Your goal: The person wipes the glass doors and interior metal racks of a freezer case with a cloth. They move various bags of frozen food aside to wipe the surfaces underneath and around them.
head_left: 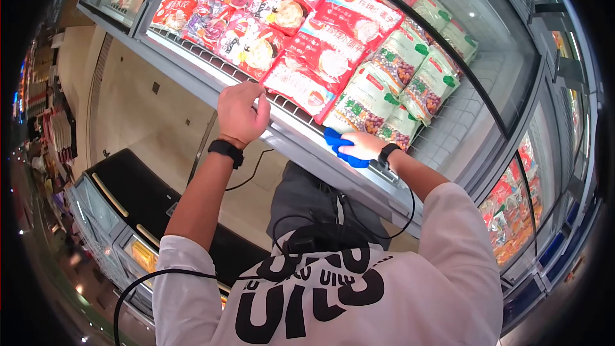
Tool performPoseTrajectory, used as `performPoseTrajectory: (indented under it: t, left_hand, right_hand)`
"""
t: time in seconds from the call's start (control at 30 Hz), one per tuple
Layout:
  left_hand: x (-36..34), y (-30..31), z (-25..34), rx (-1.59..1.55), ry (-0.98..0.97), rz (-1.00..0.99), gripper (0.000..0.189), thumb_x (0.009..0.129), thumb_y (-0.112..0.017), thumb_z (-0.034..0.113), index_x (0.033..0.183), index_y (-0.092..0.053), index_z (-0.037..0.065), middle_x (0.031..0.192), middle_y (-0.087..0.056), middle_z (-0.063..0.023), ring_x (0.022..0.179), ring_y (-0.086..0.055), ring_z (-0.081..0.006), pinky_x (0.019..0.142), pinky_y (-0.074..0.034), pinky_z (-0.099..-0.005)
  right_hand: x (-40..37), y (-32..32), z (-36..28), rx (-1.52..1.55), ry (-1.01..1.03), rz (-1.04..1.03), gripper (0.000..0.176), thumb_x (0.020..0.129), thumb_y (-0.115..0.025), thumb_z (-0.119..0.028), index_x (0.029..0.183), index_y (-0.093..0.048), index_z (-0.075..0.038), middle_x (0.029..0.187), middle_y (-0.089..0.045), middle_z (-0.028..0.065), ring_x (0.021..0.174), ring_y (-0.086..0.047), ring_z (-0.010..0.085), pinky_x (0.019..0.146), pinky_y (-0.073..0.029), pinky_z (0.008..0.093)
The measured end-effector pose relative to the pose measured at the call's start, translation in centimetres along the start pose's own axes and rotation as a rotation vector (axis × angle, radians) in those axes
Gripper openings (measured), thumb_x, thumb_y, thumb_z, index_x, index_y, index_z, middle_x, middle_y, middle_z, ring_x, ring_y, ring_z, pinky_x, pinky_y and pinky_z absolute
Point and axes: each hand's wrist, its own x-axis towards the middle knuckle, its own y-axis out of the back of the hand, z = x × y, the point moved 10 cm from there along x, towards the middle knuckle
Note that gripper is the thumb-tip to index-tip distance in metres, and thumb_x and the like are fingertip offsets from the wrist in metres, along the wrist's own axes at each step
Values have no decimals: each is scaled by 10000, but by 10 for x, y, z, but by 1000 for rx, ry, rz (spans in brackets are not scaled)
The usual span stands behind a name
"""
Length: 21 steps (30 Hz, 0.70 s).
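My right hand (363,146) grips a blue cloth (346,148) against the inner front edge of a display freezer, beside white-and-green bags (363,99). Resting on the freezer's front rim (211,83), my left hand (242,113) has its fingers curled over the edge, with their tips partly hidden; whether it holds anything does not show. Red and pink packages (301,83) lie in the freezer just beyond it. Each wrist bears a black band.
A dark-framed glass lid (448,51) spans the freezer. At its right end a bare wire rack (448,112) shows. Another case with packaged goods (512,198) stands at right. Black cables hang by my body. A black bench-like surface (154,186) lies at lower left.
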Motion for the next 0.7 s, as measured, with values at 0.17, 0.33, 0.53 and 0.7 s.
performPoseTrajectory:
  t: [0.17,0.33,0.53,0.7]
  left_hand:
    - [2,7,11,35,-77,73,71,762,-572,77,749,-628,35,657,-602,-124,569,-568,-326,554,-443,-404]
    - [1,5,10,22,-74,51,77,765,-569,77,746,-631,34,659,-603,-131,569,-572,-334,556,-447,-415]
    - [1,5,9,35,-79,52,90,774,-565,85,742,-632,35,673,-612,-138,588,-587,-338,568,-457,-414]
    - [4,5,11,15,-44,16,99,781,-558,83,743,-634,32,675,-615,-144,591,-594,-342,564,-464,-410]
  right_hand:
    - [-15,49,56,453,-94,223,379,928,-597,-310,1173,-595,-21,1022,-677,129,936,-637,191,819,-487,338]
    - [-48,119,94,201,-265,483,308,924,-593,-308,961,-633,-5,800,-641,97,732,-588,175,652,-447,348]
    - [-94,167,91,741,-232,950,351,953,-551,-404,974,-635,-64,775,-590,-33,681,-521,126,596,-415,318]
    - [-97,192,68,1115,7,1124,342,964,-565,-378,1172,-612,-110,759,-544,-69,602,-405,41,529,-335,225]
